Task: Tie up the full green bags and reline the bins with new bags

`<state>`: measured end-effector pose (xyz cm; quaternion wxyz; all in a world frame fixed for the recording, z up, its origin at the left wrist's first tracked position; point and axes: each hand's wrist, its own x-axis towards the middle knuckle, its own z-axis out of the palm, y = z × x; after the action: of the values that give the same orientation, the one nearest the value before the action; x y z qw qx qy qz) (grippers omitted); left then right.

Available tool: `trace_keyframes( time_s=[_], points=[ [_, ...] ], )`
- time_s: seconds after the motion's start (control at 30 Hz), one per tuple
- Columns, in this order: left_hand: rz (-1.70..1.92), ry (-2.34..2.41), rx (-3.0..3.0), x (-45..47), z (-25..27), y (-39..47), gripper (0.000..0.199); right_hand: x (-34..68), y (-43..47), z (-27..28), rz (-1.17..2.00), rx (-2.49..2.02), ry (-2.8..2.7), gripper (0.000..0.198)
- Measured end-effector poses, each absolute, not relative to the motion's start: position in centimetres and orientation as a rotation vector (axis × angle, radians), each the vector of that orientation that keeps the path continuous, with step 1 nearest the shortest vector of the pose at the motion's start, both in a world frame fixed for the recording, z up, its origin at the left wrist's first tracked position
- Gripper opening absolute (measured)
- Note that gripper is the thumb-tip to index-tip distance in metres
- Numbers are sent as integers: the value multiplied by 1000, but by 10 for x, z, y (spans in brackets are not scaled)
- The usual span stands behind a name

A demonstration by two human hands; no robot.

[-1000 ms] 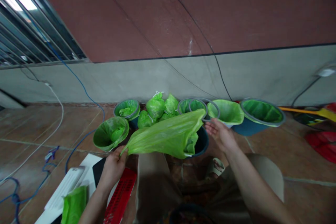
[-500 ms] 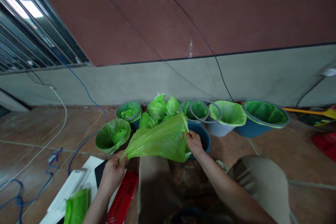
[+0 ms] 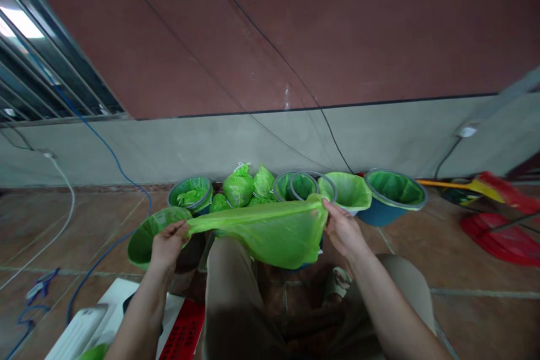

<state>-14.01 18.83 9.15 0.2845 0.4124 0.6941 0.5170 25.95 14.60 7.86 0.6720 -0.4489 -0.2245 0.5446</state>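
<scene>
A green plastic bag point(image 3: 270, 233) is stretched sideways between my two hands, above my knees. My left hand point(image 3: 167, 244) pinches its narrow, gathered end. At the other side my right hand point(image 3: 341, 226) grips the wide end by its upper corner. Just behind my left hand leans a bin lined in green point(image 3: 143, 239). Past the bag, near the wall, sit several filled, tied green bags point(image 3: 238, 187). Two grey rings point(image 3: 333, 183) lie over the lined bins behind my right hand. The bag hides part of a blue bin below it.
Along the wall stand a lined bin point(image 3: 189, 185) on the left, a pale lined bin point(image 3: 348, 191) and a blue lined bin point(image 3: 386, 211). A red dustpan point(image 3: 502, 239) and yellow-handled tool point(image 3: 447, 184) lie right. A red perforated tray point(image 3: 183, 331) and blue cable point(image 3: 101, 267) are left.
My hands have moved apart, pulling the bag wider and tauter. The left hand went left and the right hand right. My view has shifted slightly to the right.
</scene>
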Motion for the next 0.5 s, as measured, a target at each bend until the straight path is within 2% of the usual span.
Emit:
trace_keyframes(
  time_s=[0.07, 0.13, 0.17, 0.23, 0.3, 0.43, 0.5],
  points=[
    [1502, 2071, 1120, -122, 109, 200, 36, 249, 142, 90, 1171, -1011, -581, 33],
    [1555, 1939, 1466, -88, 132, 197, 48, 234, 137, 99, 1131, -1057, -757, 34],
    [1516, 1726, 1696, -67, 143, 190, 47, 226, 133, 104, 1095, -1090, -872, 35],
    [1204, 1299, 2121, -23, 163, 173, 42, 210, 126, 114, 996, -1145, -1121, 34],
    [1022, 1037, 2326, 13, 175, 158, 41, 199, 119, 125, 892, -1174, -1333, 29],
    [966, 971, 2354, 38, 182, 149, 37, 191, 111, 140, 837, -1155, -1611, 10],
    [942, 922, 2355, 36, 183, 152, 34, 193, 110, 141, 864, -1132, -1667, 9]
  ],
)
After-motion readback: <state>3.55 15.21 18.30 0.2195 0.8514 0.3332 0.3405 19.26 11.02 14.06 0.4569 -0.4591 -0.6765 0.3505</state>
